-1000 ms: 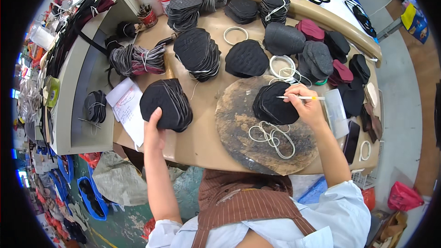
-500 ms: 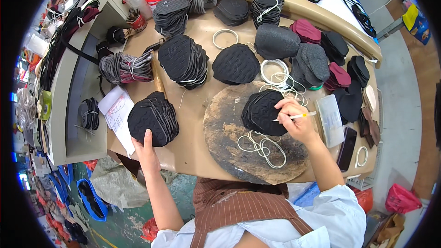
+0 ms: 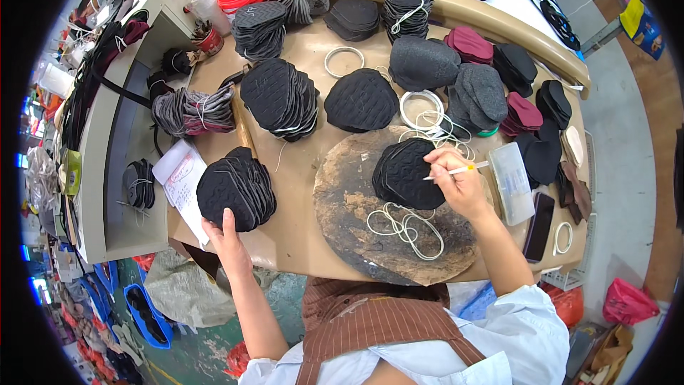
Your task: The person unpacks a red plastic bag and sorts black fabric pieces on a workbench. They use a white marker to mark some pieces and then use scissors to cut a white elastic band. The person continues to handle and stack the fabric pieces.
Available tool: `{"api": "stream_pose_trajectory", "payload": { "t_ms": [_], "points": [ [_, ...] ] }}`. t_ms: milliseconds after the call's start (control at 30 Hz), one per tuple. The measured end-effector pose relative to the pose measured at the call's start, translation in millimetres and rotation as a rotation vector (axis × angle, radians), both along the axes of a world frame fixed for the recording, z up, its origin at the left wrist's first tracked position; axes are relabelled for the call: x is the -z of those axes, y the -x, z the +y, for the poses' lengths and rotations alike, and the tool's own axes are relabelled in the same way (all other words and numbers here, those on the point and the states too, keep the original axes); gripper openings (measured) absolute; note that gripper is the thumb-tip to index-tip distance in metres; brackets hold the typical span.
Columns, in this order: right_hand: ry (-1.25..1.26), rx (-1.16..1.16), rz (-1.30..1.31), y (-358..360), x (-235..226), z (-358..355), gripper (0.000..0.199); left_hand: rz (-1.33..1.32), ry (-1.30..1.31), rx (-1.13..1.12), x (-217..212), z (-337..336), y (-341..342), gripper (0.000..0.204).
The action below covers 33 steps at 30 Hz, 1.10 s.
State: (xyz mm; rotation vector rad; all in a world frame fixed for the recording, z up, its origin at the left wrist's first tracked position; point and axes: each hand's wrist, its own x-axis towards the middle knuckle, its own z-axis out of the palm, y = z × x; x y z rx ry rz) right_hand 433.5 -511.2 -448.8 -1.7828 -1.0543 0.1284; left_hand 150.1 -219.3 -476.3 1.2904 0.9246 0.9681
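Left hand (image 3: 226, 237) lies flat on a black pile (image 3: 236, 188) near the counter (image 3: 299, 228) edge, right hand (image 3: 459, 184) pinches a pen (image 3: 456, 170) over black pieces (image 3: 407, 173) on a round board (image 3: 356, 221), white strings (image 3: 402, 227) beside, piles all around.

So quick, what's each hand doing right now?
Left hand: open, resting on a stack of black pieces.
Right hand: closed on a thin white tool.

Matt black textured fabric pieces (image 3: 405, 173), worn wooden board (image 3: 356, 221)

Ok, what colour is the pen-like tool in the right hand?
The tool in the right hand looks white with a yellow band, seen in the head view.
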Motion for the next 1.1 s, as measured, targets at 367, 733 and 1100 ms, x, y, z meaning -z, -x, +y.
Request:
{"api": "stream_pose_trajectory", "payload": {
  "t_ms": [367,733,1100],
  "points": [
    [-0.472,0.107,0.587,0.7,26.1,0.0,0.023,0.347,-1.028,0.095,-55.7,-98.6,-80.2,0.045],
    [-0.366,0.22,0.454,-13.5,-11.9,-4.8,0.021,0.416,-0.938,0.525,-22.4,-159.5,-154.0,0.039],
    [0.124,-0.192,-0.093,-13.3,-18.0,14.8,0.004,0.146,-0.716,0.689,-4.5,-157.5,-138.8,0.036]
  ]
}}
